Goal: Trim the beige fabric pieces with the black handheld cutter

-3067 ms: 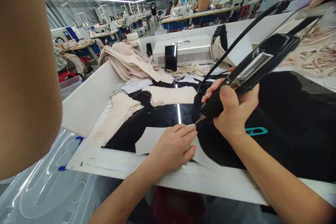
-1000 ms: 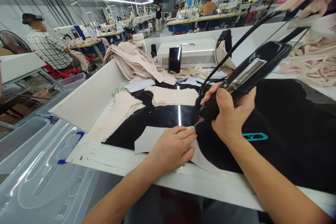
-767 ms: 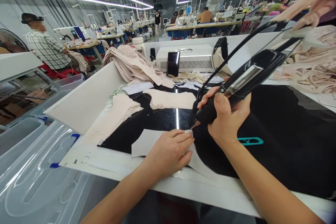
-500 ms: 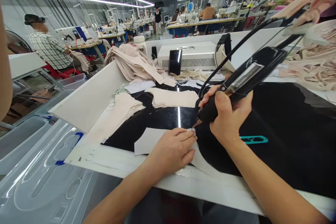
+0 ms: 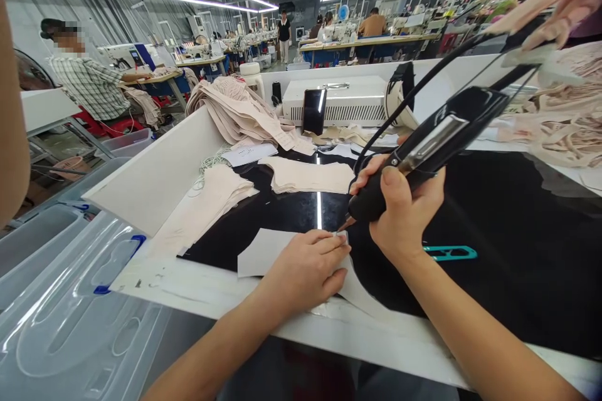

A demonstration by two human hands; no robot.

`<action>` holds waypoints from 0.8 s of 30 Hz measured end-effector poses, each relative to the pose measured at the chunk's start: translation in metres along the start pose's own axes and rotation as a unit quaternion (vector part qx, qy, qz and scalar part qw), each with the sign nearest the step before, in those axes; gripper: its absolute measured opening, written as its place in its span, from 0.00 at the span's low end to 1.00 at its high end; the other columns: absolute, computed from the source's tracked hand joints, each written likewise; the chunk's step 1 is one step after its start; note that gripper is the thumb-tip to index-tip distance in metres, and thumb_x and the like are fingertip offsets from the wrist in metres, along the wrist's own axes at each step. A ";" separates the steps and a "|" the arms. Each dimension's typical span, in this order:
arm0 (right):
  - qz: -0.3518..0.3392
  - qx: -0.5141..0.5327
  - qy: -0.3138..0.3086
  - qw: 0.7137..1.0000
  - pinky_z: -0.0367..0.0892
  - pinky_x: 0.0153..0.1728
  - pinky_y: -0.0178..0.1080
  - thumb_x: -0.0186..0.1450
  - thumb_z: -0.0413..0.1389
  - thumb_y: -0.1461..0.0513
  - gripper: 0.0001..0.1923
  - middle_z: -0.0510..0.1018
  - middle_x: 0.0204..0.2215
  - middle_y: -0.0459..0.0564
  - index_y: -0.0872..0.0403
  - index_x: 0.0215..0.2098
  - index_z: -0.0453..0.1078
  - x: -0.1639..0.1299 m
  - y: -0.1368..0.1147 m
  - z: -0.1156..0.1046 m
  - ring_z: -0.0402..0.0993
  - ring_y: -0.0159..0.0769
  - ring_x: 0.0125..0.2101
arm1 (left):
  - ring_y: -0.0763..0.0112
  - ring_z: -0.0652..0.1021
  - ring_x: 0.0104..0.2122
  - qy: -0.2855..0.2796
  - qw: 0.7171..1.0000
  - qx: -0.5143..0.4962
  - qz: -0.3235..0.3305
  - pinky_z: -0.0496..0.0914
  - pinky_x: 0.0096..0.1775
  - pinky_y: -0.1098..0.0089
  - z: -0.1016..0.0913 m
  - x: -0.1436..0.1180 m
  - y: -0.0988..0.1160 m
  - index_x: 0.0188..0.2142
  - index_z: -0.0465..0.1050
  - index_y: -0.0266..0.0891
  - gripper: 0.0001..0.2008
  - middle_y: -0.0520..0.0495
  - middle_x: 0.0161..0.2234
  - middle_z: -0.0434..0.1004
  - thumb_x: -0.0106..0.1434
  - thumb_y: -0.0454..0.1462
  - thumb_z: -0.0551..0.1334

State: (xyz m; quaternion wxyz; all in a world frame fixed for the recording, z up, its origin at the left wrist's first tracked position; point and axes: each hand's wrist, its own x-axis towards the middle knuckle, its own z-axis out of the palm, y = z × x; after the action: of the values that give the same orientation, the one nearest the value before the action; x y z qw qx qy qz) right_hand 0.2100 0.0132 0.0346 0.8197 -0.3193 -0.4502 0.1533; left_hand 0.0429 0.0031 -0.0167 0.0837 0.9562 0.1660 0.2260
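My right hand [image 5: 407, 210] grips a black corded hand tool [image 5: 439, 135] with a narrow copper-coloured tip. The tool leans to the right, its tip down beside the fingertips of my left hand [image 5: 308, 269]. That hand lies flat, fingers stretched out, over a pale sheet piece [image 5: 263, 252] at the table's front edge. A curved part of the piece shows to the right of my hand; its middle is hidden. Under it spreads a glossy black sheet [image 5: 517, 232]. Beyond my right wrist lie teal thread snips [image 5: 456, 253], partly covered by the arm.
Stacked beige fabric pieces lie at the middle [image 5: 308, 177] and left [image 5: 211, 203]. Behind are a fabric heap [image 5: 235, 109], a phone [image 5: 313, 111] and a white vented box [image 5: 352, 103]. Another person's hand [image 5: 559, 6] is near the tool's cord. Plastic bins [image 5: 70, 319] stand left.
My right hand and the tool have shifted slightly left, bringing the copper-coloured tip closer over the pale piece's edge by my left fingertips. My left hand stays on the piece.
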 end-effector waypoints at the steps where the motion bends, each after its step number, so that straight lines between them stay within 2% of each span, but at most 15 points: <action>1: 0.000 0.000 0.000 1.000 0.71 0.23 0.39 0.63 0.66 0.54 0.16 0.76 0.29 0.38 0.44 0.41 0.64 0.000 0.000 0.000 0.72 0.32 0.22 | 0.60 0.75 0.58 -0.003 1.000 -0.001 -0.001 0.72 0.60 0.60 0.000 0.000 0.000 0.59 0.74 0.35 0.17 0.43 0.59 0.77 0.74 0.37 0.59; 8: -0.004 0.021 0.000 1.000 0.71 0.23 0.39 0.62 0.67 0.55 0.16 0.76 0.29 0.38 0.44 0.43 0.65 -0.002 0.002 0.002 0.72 0.33 0.22 | 0.58 0.75 0.58 -0.017 1.000 -0.001 -0.005 0.72 0.60 0.60 0.000 0.000 -0.001 0.59 0.74 0.32 0.18 0.43 0.60 0.76 0.73 0.37 0.61; 18: -0.010 0.014 -0.006 1.000 0.71 0.22 0.39 0.63 0.66 0.56 0.15 0.76 0.29 0.38 0.44 0.41 0.65 0.001 0.001 0.001 0.72 0.33 0.21 | 0.59 0.75 0.58 -0.023 1.000 0.001 -0.007 0.72 0.61 0.59 0.000 0.000 -0.001 0.59 0.74 0.35 0.18 0.42 0.60 0.77 0.73 0.37 0.60; 21: -0.026 0.011 0.006 1.000 0.70 0.20 0.39 0.61 0.67 0.55 0.16 0.76 0.28 0.39 0.44 0.40 0.65 0.003 -0.004 -0.003 0.71 0.33 0.21 | 0.58 0.75 0.58 -0.020 1.000 -0.004 -0.011 0.72 0.60 0.58 0.000 0.000 -0.001 0.59 0.74 0.35 0.18 0.43 0.60 0.76 0.73 0.37 0.60; 24: -0.024 -0.022 0.003 0.999 0.72 0.22 0.40 0.61 0.68 0.55 0.16 0.77 0.30 0.39 0.44 0.41 0.66 0.004 -0.009 -0.011 0.73 0.33 0.22 | 0.57 0.75 0.58 -0.016 1.000 -0.006 -0.014 0.71 0.60 0.58 -0.001 0.000 0.000 0.60 0.74 0.34 0.18 0.44 0.60 0.76 0.73 0.37 0.60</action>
State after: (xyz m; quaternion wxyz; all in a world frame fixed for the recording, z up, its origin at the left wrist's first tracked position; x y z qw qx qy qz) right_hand 0.2206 0.0047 0.0386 0.8174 -0.3269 -0.4581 0.1230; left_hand 0.0429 0.0029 -0.0159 0.0958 0.9567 0.1769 0.2105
